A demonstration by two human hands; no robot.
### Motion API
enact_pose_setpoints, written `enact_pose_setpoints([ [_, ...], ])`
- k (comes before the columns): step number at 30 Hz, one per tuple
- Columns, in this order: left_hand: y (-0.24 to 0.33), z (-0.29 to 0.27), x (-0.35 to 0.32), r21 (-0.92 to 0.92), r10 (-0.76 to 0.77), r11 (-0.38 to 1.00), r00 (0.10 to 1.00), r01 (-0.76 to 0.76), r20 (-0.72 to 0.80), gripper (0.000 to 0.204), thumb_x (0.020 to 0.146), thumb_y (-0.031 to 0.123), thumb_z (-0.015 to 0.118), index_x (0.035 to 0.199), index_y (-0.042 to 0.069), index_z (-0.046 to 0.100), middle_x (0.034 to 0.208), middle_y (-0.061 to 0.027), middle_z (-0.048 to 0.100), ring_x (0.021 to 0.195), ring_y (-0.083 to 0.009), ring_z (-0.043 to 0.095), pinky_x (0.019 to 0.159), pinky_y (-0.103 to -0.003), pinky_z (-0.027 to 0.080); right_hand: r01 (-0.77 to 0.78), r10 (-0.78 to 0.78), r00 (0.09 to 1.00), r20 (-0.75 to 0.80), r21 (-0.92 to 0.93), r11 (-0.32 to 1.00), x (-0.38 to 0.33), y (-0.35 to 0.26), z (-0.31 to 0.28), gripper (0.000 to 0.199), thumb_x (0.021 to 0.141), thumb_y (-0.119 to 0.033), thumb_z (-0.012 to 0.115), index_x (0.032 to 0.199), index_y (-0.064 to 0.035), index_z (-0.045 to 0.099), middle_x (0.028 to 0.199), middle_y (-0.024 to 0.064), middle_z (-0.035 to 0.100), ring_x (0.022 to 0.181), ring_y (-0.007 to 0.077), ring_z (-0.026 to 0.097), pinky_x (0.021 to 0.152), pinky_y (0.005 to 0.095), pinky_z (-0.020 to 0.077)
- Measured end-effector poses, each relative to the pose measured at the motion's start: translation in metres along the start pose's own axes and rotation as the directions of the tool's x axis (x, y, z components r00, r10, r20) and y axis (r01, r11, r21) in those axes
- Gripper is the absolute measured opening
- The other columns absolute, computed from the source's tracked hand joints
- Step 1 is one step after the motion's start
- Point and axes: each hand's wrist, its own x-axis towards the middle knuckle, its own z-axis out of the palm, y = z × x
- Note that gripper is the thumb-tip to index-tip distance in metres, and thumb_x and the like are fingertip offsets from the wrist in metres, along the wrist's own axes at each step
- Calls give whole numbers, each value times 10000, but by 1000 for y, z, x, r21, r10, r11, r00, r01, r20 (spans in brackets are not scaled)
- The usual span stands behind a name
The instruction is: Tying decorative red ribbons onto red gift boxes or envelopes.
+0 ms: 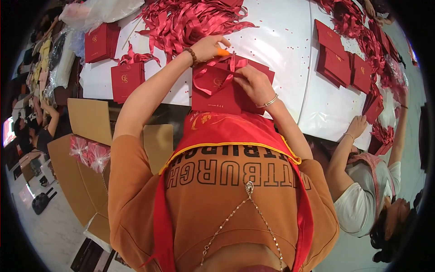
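A dark red paper gift bag with gold print lies flat at the table's front edge, before my body. A pinkish-red ribbon loops across its face and up past its top edge. My right hand rests over the bag's right part, thumb and fingers pinched on the ribbon. Just beyond the bag's upper left is my left hand, its fingers apart and curved, with an orange cover on one fingertip. I see nothing held in it. More red bags lie beneath and behind this one.
A big heap of loose red ribbons covers the table beyond my hands. Stacked red bags stand at the left. An open cardboard box sits left of me. At the right, a co-worker handles other bags.
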Motion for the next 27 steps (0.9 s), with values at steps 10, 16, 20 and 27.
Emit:
enact_pose_setpoints([
  [10,3,10,-1,31,38,999,996,-41,76,200,869,244,512,855,65,600,578,58,418,493,-33,360,448,-193,278,-8,8,1000,17,-12,1000,1,-3,2,148,755,-81,608,879,-29,544,825,133,545,779,317,546,666,371,451],
  [16,0,8,-2,-144,92,987,988,-74,124,335,849,351,534,806,27,605,552,4,445,524,-73,397,491,-254,330,17,-91,947,-308,-234,972,-3,-7,16,282,702,-72,648,972,-62,565,847,128,543,860,275,535,757,320,435],
  [20,7,12,-3,-151,86,986,994,-75,71,262,878,285,507,748,70,581,551,64,376,490,-32,304,445,-210,233,-160,212,958,-195,255,954,-3,-7,27,445,696,-46,650,1114,-74,502,980,133,562,912,270,550,812,297,433],
  [27,28,-23,14,-451,-76,892,971,-36,-227,283,916,299,445,807,56,540,477,93,301,382,-24,204,369,-184,161,-204,228,973,22,537,819,2,-15,18,527,728,-50,644,1212,-73,439,1102,107,552,1000,219,543,856,287,417],
])
